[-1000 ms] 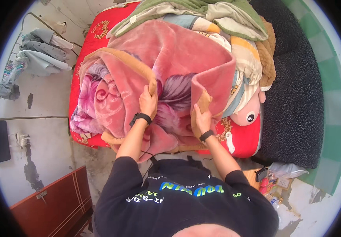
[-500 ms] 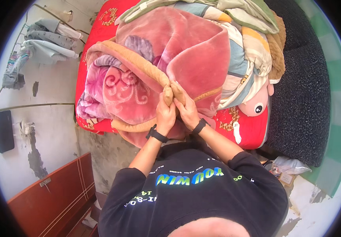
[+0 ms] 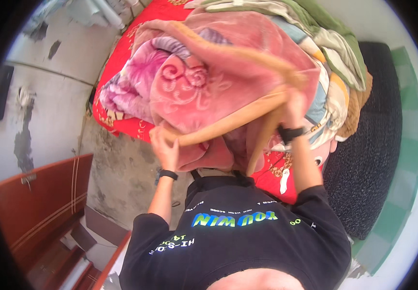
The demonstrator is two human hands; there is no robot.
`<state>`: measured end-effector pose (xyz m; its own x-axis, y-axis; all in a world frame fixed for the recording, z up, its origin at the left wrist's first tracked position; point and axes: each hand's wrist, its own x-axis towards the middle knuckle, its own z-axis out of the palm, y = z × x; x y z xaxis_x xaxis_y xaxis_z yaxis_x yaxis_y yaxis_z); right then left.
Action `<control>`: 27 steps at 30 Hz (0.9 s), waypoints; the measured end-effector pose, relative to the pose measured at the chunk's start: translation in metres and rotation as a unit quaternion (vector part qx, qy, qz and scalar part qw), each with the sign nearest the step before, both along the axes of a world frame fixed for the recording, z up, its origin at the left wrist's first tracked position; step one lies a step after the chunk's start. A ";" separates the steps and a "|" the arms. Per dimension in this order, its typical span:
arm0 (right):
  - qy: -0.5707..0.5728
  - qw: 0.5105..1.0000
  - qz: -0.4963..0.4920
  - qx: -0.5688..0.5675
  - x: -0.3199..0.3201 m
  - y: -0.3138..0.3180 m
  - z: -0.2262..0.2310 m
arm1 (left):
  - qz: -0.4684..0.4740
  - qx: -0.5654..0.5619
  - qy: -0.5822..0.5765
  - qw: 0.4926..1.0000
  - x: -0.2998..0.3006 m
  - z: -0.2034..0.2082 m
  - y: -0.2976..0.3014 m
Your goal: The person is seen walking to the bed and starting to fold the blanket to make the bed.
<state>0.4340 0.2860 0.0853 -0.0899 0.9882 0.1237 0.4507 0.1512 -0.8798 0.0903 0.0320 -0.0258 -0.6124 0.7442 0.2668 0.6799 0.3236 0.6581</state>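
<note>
A thick pink blanket [image 3: 189,99] with purple flowers, swirl patterns and a tan border is heaped over the bed. My left hand [image 3: 165,149] is closed on its tan edge at the near left side. Farther to the right, my right hand [image 3: 294,110], smeared by motion, grips another stretch of that border. Between the two hands the tan edging runs taut on a slant, and a loose fold hangs below my right hand toward my body. The fingers of my right hand are partly hidden.
Red patterned bedding [image 3: 114,126] lies beneath the blanket. A green and striped quilt [image 3: 332,53] is bunched at the right, beside a dark padded surface [image 3: 364,145]. A reddish-brown wooden panel [image 3: 42,198] stands at lower left. Clothes [image 3: 93,12] hang by the left wall.
My hands were together at the blanket's edge and are now wide apart, the left moved left and nearer, the right moved right. The border is stretched between them. The whole view has shifted.
</note>
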 end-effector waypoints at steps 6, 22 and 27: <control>0.342 0.931 -0.102 0.074 0.071 0.073 0.236 | 0.052 -0.253 -0.296 0.920 -0.035 -0.166 -0.144; 0.353 0.922 -0.157 0.042 0.269 0.211 0.216 | -0.073 0.076 -0.733 0.672 0.038 0.001 0.015; 0.314 0.941 -0.125 0.021 0.298 0.299 0.240 | 0.083 -0.043 -0.249 0.964 0.046 0.024 -0.038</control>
